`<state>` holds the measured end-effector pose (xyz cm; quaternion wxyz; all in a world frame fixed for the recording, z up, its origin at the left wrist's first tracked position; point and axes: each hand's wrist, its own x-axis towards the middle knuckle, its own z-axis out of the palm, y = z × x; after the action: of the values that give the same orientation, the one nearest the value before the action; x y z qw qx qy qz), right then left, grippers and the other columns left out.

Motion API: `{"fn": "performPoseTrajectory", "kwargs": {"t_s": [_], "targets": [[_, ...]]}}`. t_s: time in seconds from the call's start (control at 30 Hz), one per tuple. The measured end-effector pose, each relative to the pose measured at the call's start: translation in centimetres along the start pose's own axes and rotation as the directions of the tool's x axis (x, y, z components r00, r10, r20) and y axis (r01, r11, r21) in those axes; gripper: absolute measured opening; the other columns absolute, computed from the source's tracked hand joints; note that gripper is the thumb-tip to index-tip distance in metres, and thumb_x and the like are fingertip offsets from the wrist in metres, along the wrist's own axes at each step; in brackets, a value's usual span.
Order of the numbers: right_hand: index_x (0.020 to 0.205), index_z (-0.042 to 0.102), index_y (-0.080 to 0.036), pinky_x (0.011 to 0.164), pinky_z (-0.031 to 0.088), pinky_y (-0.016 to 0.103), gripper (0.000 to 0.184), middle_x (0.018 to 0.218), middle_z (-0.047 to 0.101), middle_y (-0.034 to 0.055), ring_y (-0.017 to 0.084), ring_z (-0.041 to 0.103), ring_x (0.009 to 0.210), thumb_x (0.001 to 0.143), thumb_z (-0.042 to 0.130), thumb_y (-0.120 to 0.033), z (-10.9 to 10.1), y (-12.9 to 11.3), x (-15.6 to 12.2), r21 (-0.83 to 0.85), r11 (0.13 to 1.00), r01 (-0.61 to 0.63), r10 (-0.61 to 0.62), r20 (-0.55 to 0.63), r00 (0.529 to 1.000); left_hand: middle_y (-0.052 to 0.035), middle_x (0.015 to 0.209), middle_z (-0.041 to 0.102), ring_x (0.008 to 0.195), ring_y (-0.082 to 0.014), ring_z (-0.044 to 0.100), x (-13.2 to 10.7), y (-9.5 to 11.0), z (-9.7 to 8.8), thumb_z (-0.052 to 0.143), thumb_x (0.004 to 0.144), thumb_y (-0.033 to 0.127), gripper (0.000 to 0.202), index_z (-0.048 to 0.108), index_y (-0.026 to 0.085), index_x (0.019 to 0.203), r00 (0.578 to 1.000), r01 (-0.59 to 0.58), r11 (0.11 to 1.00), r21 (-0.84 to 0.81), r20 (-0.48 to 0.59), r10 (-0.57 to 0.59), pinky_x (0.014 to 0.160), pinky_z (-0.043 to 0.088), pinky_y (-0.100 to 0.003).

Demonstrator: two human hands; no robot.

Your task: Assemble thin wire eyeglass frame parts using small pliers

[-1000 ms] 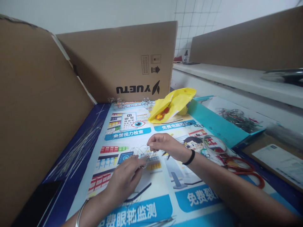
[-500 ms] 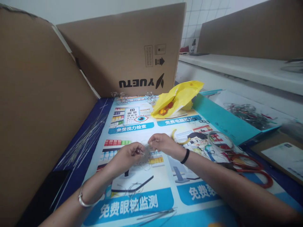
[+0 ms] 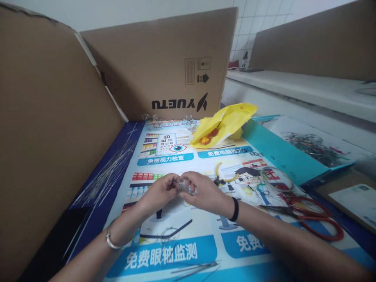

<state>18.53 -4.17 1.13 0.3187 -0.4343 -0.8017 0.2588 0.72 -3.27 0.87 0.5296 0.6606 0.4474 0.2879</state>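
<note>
My left hand [image 3: 158,192] and my right hand [image 3: 204,194] meet above the printed sheet [image 3: 202,219], their fingertips nearly touching. Between them is a small, pale, shiny tangle of thin wire [image 3: 183,184], partly hidden by the fingers. The left thumb and fingers pinch its near-left side. On the other side, the right fingers curl around it, with the thumb pressed in. Just beyond my right hand lie yellow-handled pliers [image 3: 219,181]. Loose thin wires [image 3: 169,235] lie on the sheet below my hands.
Red-handled scissors [image 3: 319,217] and a wire coil [image 3: 277,178] lie at right. A yellow bag [image 3: 226,123] holds orange pieces. Behind it, a teal box [image 3: 273,156] contains tangled wire pieces. Straight wires [image 3: 108,172] lie at left, beside tall cardboard walls [image 3: 152,66].
My right hand has come down and turned inward, its fingers curling around the wire tangle beside my left hand. The pliers now show more fully. The view has shifted slightly.
</note>
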Motion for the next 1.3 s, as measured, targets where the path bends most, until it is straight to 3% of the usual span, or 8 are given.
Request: {"fn": "performPoseTrajectory", "kwargs": {"t_s": [0.23,0.5,0.73,0.87,1.0,1.17,1.3], "targets": [[0.107,0.052,-0.021,0.064,0.038,0.025,0.032,0.086,0.061,0.0022,0.015,0.056,0.072,0.075,0.053,-0.018,0.8,-0.8,0.1,-0.204,0.971,-0.127,0.131,0.009,0.991,0.0020,0.075,0.055,0.066,-0.0119,0.051,0.0,-0.1,0.1,0.050,0.072,0.012,0.027,0.052,0.018,0.098,0.999,-0.039,0.993,0.108,-0.004,0.040,0.061,0.040,-0.024],[0.112,0.054,-0.024,0.060,0.036,0.023,0.039,0.082,0.064,0.0012,0.015,0.058,0.071,0.074,0.048,-0.016,1.0,-1.1,0.8,-0.330,0.939,-0.095,0.121,0.058,0.991,-0.0022,0.083,0.060,0.077,-0.0166,0.057,0.3,-0.8,0.1,0.045,0.065,0.004,0.055,0.040,0.017,0.118,0.993,-0.087,0.978,0.188,-0.065,0.101,0.070,0.043,-0.029],[0.113,0.054,-0.024,0.059,0.036,0.023,0.038,0.079,0.068,0.0012,0.017,0.062,0.071,0.076,0.047,-0.019,0.7,-1.2,1.5,-0.420,0.899,-0.120,0.173,0.090,0.981,-0.0056,0.098,0.059,0.084,-0.0176,0.058,0.2,-0.6,0.1,0.042,0.065,0.003,0.059,0.036,0.017,0.122,0.987,-0.100,0.955,0.279,-0.094,0.130,0.075,0.044,-0.031],[0.119,0.052,-0.028,0.064,0.039,0.024,0.040,0.092,0.069,0.0023,0.018,0.063,0.079,0.080,0.046,-0.019,0.9,-1.0,1.4,-0.466,0.882,-0.066,0.119,0.085,0.989,-0.0048,0.096,0.056,0.077,-0.0158,0.059,0.5,-1.2,-0.2,0.042,0.066,0.004,0.059,0.033,0.018,0.122,0.991,-0.079,0.980,0.183,-0.096,0.098,0.073,0.046,-0.031],[0.120,0.052,-0.030,0.067,0.041,0.024,0.038,0.093,0.069,0.0016,0.018,0.064,0.082,0.084,0.045,-0.022,1.1,-0.4,1.4,-0.490,0.871,-0.043,0.094,0.080,0.992,-0.0032,0.096,0.051,0.068,-0.0128,0.061,0.7,-1.3,-0.4,0.038,0.063,0.003,0.060,0.030,0.019,0.120,0.998,-0.054,0.998,-0.032,-0.040,0.053,0.069,0.047,-0.030],[0.124,0.051,-0.031,0.065,0.042,0.023,0.041,0.089,0.070,0.0030,0.016,0.064,0.079,0.086,0.044,-0.020,1.3,0.2,1.2,-0.550,0.834,0.050,0.026,0.131,0.991,-0.0035,0.098,0.049,0.069,-0.0115,0.059,0.6,-0.6,-0.5,0.039,0.060,0.002,0.058,0.032,0.019,0.115,0.997,0.023,0.983,-0.181,-0.063,-0.035,0.064,0.046,-0.027],[0.120,0.055,-0.030,0.065,0.042,0.024,0.037,0.088,0.070,0.0034,0.017,0.065,0.077,0.087,0.044,-0.019,1.4,0.3,1.2,-0.566,0.824,0.024,0.031,0.087,0.996,-0.0035,0.105,0.047,0.071,-0.0095,0.058,0.5,-0.2,-1.0,0.043,0.059,0.003,0.053,0.040,0.020,0.109,0.995,0.026,0.956,-0.294,-0.084,-0.053,0.064,0.043,-0.025]]}}
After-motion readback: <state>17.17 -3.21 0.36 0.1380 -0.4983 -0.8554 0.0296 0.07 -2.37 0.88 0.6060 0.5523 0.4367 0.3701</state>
